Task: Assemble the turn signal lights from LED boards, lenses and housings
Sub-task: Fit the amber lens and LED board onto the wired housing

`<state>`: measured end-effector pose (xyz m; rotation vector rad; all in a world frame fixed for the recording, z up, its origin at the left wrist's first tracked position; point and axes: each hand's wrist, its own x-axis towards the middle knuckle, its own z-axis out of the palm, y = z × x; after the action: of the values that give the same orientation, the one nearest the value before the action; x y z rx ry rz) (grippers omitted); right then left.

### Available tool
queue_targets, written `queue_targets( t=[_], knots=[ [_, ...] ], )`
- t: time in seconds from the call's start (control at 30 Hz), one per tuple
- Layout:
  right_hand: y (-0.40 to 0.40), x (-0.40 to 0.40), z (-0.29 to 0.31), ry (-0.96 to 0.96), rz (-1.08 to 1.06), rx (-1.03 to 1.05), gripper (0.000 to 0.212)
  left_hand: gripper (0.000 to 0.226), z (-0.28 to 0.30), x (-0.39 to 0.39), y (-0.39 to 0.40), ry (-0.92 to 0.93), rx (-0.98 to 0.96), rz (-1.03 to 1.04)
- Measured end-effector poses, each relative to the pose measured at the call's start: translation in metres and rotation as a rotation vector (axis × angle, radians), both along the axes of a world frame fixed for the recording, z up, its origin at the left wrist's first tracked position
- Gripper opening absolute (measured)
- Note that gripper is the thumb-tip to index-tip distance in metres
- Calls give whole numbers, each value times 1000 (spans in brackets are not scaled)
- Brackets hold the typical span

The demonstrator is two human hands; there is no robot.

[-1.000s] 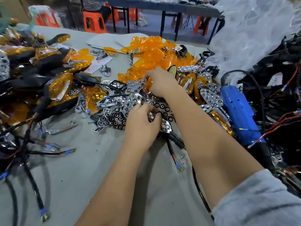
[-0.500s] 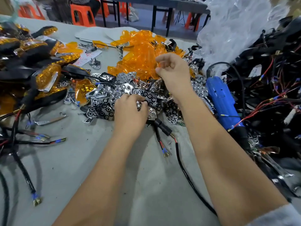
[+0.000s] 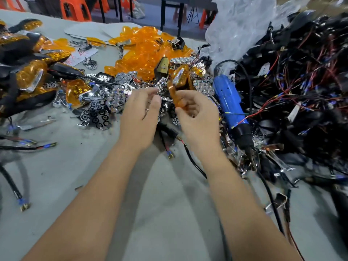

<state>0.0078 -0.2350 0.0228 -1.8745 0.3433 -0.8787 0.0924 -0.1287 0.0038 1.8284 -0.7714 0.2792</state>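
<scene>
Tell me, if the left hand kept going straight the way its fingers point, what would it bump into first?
Probably the chrome reflector piece right at the left hand's fingertips, though depth is unclear.

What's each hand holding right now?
Left hand: pinching a chrome reflector piece at its fingertips.
Right hand: gripping an amber lens.

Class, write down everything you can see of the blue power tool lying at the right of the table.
The blue power tool looks like an electric screwdriver: a long, rounded body of glossy blue plastic with a black nose end pointing toward the camera. It lies on its side on the grey table, wedged between the chrome reflector pieces and the heap of black wiring. A black cable loops from its far end. Neither hand touches it.
</scene>
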Motion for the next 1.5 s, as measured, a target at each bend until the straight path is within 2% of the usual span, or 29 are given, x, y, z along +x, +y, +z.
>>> queue_targets(
  t=[0.07, 0.13, 0.2, 0.27, 0.33, 0.43, 0.5, 0.6, 0.77, 0.87, 1.07, 1.27, 1.37, 1.5],
  knots=[
    [9, -4, -7, 15, 15, -133, 33, 36, 1, -13, -6, 133, -127, -206],
    [14, -3, -10, 40, 35, -271, 29, 30, 1, -20, -11, 216, -192, -291],
    [15, -2, -10, 49, 50, -350, 30, 23, 1, -21, -13, 201, -213, -260],
    [16, -3, -11, 21, 70, -345, 35, 20, 0, -17, -12, 190, -230, -179],
    [14, -7, -12, -38, 69, -302, 41, 18, -1, -14, -10, 221, -250, -102],
    [4, -11, -13, -75, -8, -157, 36, 24, 0, -11, -9, 222, -294, 6],
    [-8, -11, -16, -1, -123, -85, 29, 28, 0, -8, -8, 263, -329, 63],
    [-24, -13, -21, 156, -248, -140, 26, 28, 0, -2, -7, 318, -341, 120],
    [-28, -14, -23, 408, -152, -453, 35, 26, -1, -2, -5, 328, -291, 116],
    [-26, -15, -25, 492, -113, -651, 38, 25, -1, -3, -6, 352, -279, 106],
    [-27, -11, -29, 558, -180, -725, 32, 20, 3, -7, -6, 340, -333, 157],
    [-29, -9, -30, 541, -195, -691, 17, 10, 3, -8, -7, 350, -336, 107],
    [-28, -10, -28, 463, -196, -628, 11, 12, 5, -9, -7, 402, -342, 55],
    [-25, -12, -22, 236, -156, -262, 11, 27, 4, -11, -8, 426, -339, 12]
  ],
)
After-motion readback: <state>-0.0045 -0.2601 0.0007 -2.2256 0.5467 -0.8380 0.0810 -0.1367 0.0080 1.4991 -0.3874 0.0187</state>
